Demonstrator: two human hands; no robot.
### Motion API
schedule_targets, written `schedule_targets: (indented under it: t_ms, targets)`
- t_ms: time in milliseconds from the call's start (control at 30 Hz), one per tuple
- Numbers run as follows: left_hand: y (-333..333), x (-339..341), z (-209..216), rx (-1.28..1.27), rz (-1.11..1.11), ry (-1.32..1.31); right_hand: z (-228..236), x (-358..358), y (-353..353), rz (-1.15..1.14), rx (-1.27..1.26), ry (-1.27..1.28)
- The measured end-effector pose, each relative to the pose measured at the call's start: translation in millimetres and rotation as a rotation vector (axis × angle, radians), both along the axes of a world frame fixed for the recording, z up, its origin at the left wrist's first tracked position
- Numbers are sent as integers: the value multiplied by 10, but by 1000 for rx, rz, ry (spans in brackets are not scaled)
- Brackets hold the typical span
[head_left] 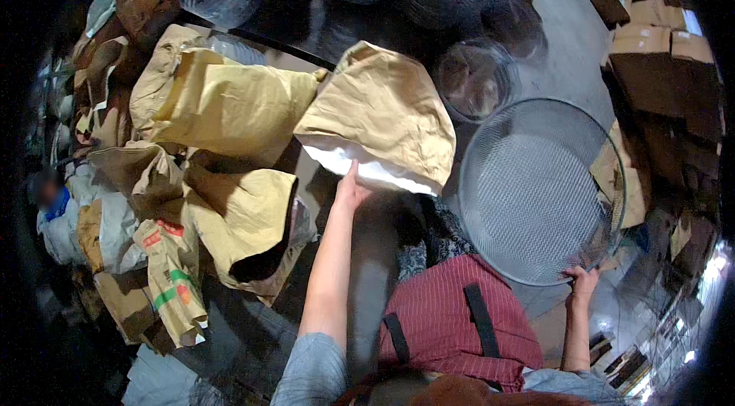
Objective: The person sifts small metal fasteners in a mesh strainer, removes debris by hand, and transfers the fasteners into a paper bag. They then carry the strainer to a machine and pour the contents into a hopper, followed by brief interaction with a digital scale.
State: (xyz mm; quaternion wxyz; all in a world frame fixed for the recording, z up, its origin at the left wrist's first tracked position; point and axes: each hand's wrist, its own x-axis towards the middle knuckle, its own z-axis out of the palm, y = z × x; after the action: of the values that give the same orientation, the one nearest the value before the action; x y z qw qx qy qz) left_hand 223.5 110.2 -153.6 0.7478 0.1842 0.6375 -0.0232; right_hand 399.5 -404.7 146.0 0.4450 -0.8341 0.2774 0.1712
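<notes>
Out in front of your body, just left of the middle of the view, your left hand (351,190) is closed on a tan paper sack (383,111). Your thumb lies over the white edge of its open mouth, which faces back toward you; the other fingers are hidden. The crumpled sack spreads away from you, its far end rounded.

Off to your right, your right hand (583,282) grips the near right rim of a big round wire sieve (524,184). Its mesh bowl faces up toward you, and the sieve and paper sack stand close but apart. What shows of the mesh carries only a few dark shadows, too blurred to read.

Below, a striped red apron (452,310) with two black straps (481,320) covers your lap, between your forearms.

To your left, more paper sacks (237,111) lie heaped, one gaping dark at its mouth, and a printed sack (170,283) with red and green marks sits nearer you. Beyond the sieve stands a clear round tub (475,80). Along the far right, brown cardboard boxes (651,40) are stacked on one another.
</notes>
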Motion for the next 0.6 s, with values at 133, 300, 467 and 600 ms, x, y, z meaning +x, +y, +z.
schedule_targets:
  t_ms: [133, 300, 467, 600]
  targets:
    - [-184, 334, 519, 382, 247, -163, -689, -206, -720, 25, 173, 65]
    - [317, 636, 1587, 361, 207, -298, -1612, -240, -138, -249, 115, 281]
    - [-95, 522, 1695, 435, 86, -240, -2886, -476, 359, -278, 324, 519]
    - [-898, 629, 1720, 583, 66, -173, -3778, -805, 567, -291, 338, 537]
